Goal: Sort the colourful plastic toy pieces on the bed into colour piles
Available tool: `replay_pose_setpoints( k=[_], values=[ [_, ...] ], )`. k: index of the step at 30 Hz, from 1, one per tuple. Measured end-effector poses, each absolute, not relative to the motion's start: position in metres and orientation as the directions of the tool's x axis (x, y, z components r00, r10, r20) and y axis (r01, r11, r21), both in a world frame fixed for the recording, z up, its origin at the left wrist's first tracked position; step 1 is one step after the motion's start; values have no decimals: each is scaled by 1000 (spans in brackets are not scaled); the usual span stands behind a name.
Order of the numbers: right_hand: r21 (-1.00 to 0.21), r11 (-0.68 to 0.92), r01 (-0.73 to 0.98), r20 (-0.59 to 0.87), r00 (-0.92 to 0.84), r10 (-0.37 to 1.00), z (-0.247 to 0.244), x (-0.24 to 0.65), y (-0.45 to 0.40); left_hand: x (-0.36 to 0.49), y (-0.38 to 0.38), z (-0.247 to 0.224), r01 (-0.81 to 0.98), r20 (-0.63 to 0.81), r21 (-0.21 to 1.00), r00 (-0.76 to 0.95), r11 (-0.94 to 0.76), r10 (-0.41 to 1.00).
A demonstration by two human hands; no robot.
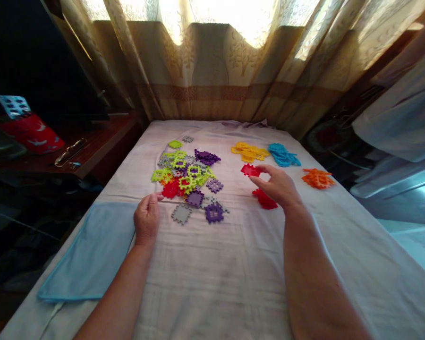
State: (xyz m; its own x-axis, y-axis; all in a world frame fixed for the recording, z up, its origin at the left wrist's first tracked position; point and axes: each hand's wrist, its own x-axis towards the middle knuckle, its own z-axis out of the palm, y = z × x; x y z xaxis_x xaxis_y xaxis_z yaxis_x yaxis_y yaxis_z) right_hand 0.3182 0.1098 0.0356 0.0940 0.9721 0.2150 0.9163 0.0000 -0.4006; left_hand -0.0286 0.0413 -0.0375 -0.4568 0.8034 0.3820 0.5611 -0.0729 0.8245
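Grip of right hand (278, 186) pinches red tile (250, 170); left hand (147, 218) seemingly pinches second red tile (170, 190), contact blurred.

Left hand (148, 218): at the near-left edge of the mixed pile (193, 171), fingers curled, thumb over them | left forearm (118, 288): bare, slanting up toward the pile | right hand (278, 186): well right of the pile, thumb and forefinger pinching, pointed toward it | right forearm (311, 269): bare, nearer than the pile
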Motion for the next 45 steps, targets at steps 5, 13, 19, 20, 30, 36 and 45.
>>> replay_pose_setpoints(
  k=[5, 13, 19, 20, 30, 36, 45],
  values=[
    [-361, -238, 902, 49, 273, 961, 36, 351, 108, -32, 48, -45, 635, 398, 770, -411, -55, 820],
    [-309, -247, 918, -56, 242, 969, 28, 344, 112, -35, 68, -48, 655, 389, 755, -428, -16, 816],
    [-318, -203, 926, 40, 227, 973, 29, 343, 113, -36, 71, -46, 617, 314, 783, -493, 72, 812],
    [-322, -172, 931, 79, 207, 975, 29, 339, 114, -36, 70, -46, 609, 307, 790, -493, 71, 814],
    [-326, 550, 769, 333, -451, 828, 11, 200, 95, -33, 70, -48, 550, 287, 835, -462, 17, 839],
    [-235, 603, 762, 182, -575, 798, 3, 146, 98, -33, 71, -52, 630, 403, 766, -318, -126, 858],
    [-299, 304, 904, 196, -254, 947, 8, 187, 111, -28, 67, -44, 621, 356, 780, -344, -73, 869]
  ],
)
